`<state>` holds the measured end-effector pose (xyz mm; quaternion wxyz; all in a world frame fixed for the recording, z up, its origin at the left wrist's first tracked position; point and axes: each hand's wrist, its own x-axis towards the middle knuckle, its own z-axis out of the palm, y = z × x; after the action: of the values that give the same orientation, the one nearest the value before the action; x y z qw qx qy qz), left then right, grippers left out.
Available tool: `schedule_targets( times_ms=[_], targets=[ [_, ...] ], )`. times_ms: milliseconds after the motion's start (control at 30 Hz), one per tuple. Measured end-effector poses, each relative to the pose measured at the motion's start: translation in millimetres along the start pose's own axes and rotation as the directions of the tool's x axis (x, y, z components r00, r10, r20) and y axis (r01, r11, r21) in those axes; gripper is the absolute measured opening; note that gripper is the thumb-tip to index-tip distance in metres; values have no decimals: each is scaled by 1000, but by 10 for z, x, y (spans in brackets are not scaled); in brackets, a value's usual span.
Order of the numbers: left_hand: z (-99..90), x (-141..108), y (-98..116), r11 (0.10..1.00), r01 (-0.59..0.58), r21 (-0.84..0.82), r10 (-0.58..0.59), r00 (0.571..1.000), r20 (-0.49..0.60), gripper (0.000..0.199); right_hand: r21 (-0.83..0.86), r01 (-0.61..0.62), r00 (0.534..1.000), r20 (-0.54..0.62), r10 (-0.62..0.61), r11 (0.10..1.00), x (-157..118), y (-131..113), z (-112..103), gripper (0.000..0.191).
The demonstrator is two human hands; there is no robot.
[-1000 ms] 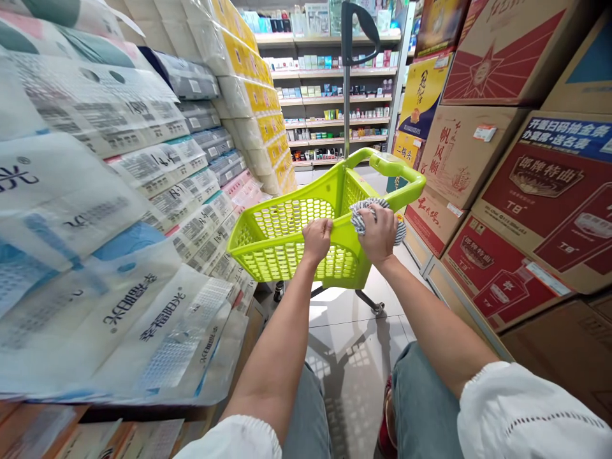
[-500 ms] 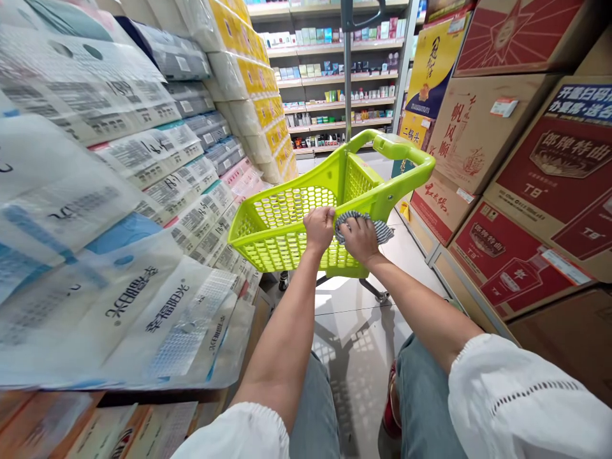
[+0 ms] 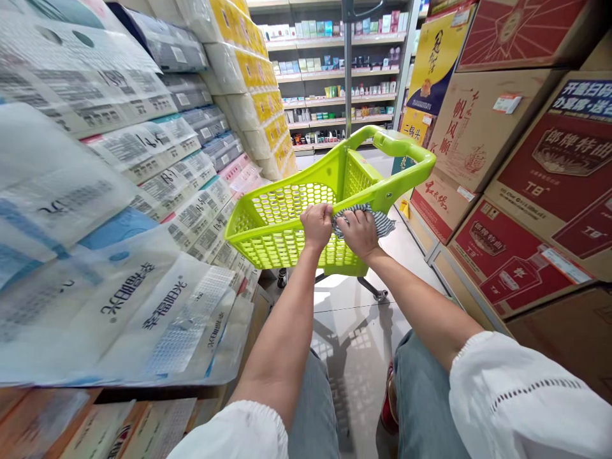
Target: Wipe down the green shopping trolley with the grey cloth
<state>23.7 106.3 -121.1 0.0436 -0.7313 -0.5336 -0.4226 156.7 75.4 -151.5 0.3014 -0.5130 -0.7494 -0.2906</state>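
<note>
Packed store shelving (image 3: 329,43) is filling the background beyond the green shopping cart (image 3: 329,171), its rows holding small boxes, tubes and bottles. Both hands are working at the cart's near side, just beside each other. The left hand (image 3: 317,226) is gripping the cart's near rim, its fingers curling over the edge. The right hand (image 3: 358,233) is clasping a grey-and-white striped cloth (image 3: 385,224) and pressing it to the same side, right of the left hand and below the cart's looped handle (image 3: 421,162). One end of the cloth is sticking out past the hand.

Dark metal legs are showing beneath the cart, with a caster (image 3: 381,295) resting on the pale tiled floor (image 3: 414,261). Nearer than the cart, the person's jeans (image 3: 306,408) and a red shoe (image 3: 389,417) are showing. Behind the cart, a grey pole (image 3: 348,83) is standing upright, its dark top running out of view. To the cart's left, plastic-wrapped packs (image 3: 143,299) are lying in stacks, with yellow-and-white packs (image 3: 234,70) rising farther back. To its right, red and brown cartons (image 3: 559,153) are standing piled, several bearing Chinese lettering.
</note>
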Motion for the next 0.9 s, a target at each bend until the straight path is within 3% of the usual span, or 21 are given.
schedule_targets(
  times_ms=[200, 467, 733, 833, 900],
  targets=[
    [-15, 22, -23, 1000, -2, -31, 2, 1000, 9, 29, 3, 19, 989, 149, -19, 1000, -164, -43, -63, 17],
    [-31, 14, -29, 1000, -20, 5, 20, 1000, 3, 30, 17, -19, 1000, 7, 19, 1000, 34, -35, -49, 24],
    [-82, 34, -47, 1000, -15, -14, 15, 999, 46, 32, 38, 10, 980, 197, -17, 999, -130, -95, -83, 15],
    [-129, 21, -27, 1000, -4, 14, 3, 998, 66, 35, 76, 29, 980, 196, -44, 997, -131, -62, -169, 18],
    [-182, 20, 28, 998, -4, 59, -1, 997, 79, 37, 110, 8, 991, 132, -23, 994, -84, -2, -257, 23]
  ],
)
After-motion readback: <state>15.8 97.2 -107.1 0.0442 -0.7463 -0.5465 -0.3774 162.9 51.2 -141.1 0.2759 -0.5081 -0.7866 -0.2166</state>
